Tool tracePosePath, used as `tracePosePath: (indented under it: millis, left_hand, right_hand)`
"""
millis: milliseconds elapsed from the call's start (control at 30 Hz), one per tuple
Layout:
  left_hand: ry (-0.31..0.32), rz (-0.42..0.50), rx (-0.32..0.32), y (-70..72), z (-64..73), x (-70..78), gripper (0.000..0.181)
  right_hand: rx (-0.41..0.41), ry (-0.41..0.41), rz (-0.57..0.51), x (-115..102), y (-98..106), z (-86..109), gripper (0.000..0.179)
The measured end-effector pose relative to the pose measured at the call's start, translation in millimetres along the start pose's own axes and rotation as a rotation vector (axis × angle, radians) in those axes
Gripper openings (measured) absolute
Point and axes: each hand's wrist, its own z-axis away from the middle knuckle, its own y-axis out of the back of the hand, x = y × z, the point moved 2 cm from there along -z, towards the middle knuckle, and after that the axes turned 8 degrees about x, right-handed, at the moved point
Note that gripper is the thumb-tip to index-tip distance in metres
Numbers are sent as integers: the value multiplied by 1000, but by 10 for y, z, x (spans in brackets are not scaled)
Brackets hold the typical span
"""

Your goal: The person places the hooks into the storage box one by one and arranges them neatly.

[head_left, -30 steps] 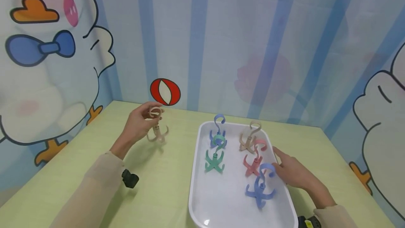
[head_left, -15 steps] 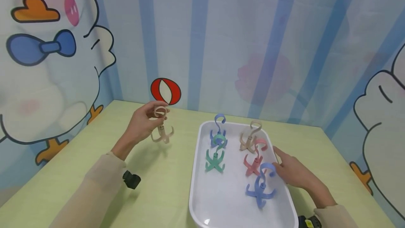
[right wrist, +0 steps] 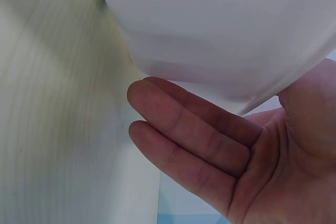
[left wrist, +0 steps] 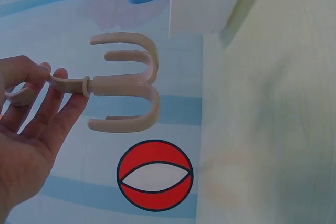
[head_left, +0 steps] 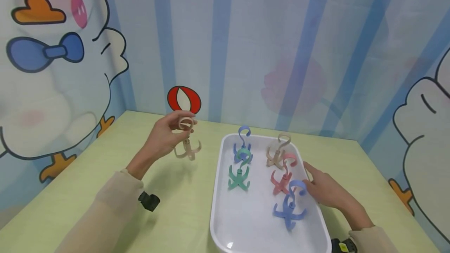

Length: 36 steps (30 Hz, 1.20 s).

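My left hand [head_left: 162,138] pinches a beige hanging hook [head_left: 188,150] by its curved top, above the table and left of the tray. Its several upturned prongs point sideways in the left wrist view. My right hand [head_left: 328,191] holds the right rim of the white tray [head_left: 242,223], thumb over the edge and fingers [right wrist: 186,145] along the outer wall. Inside the tray, a blue hook [head_left: 242,154] and a green hook [head_left: 238,180] stand on the left. A beige hook [head_left: 275,158], a red hook [head_left: 282,182] and another blue hook [head_left: 289,213] stand on the right.
The light green table [head_left: 175,221] extends around the tray. Behind it hangs a blue-striped cloth [head_left: 242,50] printed with ducks and a red ball [head_left: 183,100]. A black wrist camera [head_left: 149,201] sits on the left wrist.
The left hand has moved a little to the right with the beige hook, closer to the tray. My right hand and the tray have stayed in place.
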Motion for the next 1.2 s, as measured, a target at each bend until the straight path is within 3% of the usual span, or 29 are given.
tracePosePath:
  millis: [167,700,1200]
  left_hand:
    - [-3,19,-24,-51,25,114,41]
    - [-74,64,-90,-186,143,393,43]
    - [-102,110,-153,-337,236,510,42]
  right_hand:
    - [1,31,-12,8,5,-6,67]
    - [-1,11,-25,0,-6,6,69]
    - [10,12,0,-5,-4,-5,68]
